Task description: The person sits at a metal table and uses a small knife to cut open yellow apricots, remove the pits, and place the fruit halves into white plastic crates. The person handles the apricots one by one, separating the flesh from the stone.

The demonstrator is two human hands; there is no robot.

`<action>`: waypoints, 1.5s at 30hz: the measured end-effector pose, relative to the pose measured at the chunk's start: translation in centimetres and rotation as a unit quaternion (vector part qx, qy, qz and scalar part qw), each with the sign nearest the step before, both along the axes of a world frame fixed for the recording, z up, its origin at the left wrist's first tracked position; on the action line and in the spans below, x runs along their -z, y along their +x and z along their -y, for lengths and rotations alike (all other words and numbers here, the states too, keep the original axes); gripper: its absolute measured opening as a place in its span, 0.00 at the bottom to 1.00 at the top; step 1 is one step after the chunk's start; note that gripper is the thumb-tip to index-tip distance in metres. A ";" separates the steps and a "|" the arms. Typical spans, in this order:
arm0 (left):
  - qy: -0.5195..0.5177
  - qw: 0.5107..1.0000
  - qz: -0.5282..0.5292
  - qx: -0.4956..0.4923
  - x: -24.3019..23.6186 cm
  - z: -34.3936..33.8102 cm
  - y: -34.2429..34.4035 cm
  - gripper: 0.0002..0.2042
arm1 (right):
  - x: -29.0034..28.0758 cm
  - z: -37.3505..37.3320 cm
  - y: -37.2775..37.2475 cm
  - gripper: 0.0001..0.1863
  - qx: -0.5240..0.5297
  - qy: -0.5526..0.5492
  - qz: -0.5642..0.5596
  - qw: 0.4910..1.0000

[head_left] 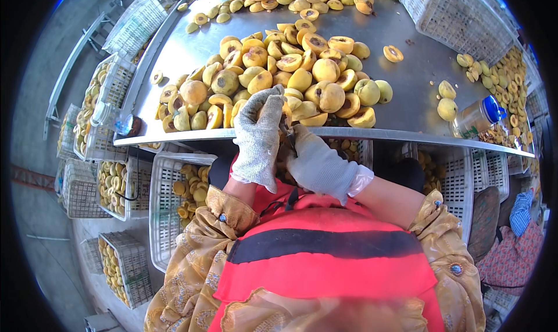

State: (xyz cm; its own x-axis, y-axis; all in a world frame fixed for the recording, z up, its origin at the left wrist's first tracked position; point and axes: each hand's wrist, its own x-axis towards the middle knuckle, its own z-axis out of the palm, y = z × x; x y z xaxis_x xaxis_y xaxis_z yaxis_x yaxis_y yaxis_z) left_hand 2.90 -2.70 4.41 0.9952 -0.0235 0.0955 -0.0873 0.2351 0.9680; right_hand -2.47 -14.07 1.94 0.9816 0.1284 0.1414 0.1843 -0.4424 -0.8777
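**Hands at the table's front edge**

Your left hand cups a fruit, steadying it; your right hand grips a small blade against it. The fruit pile lies just beyond, within reach; crates wait below the edge.

Labelled blue-lid jar, table's rt edge
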 end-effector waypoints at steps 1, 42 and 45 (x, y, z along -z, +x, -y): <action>0.009 1.000 -0.003 -0.001 0.1 -0.2 -0.1 0.11 | 2.3 -0.1 0.2 0.14 0.011 -0.076 0.165 0.983; 0.346 0.894 0.279 -0.060 1.5 0.6 -0.5 0.12 | 3.9 1.5 1.0 0.16 -0.067 0.016 -0.108 0.992; 0.336 0.910 0.232 -0.071 2.1 0.5 -0.3 0.13 | 0.0 0.8 0.6 0.14 -0.098 0.033 -0.223 0.969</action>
State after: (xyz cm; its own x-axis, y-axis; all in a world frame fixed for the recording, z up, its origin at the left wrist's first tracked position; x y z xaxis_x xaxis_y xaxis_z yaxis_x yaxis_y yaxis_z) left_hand 2.58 -3.19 2.35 0.8485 -0.1057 0.5185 -0.5073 -0.4416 0.7400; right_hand -1.85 -14.89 1.90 0.9043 0.3247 -0.2772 -0.1450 -0.3771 -0.9147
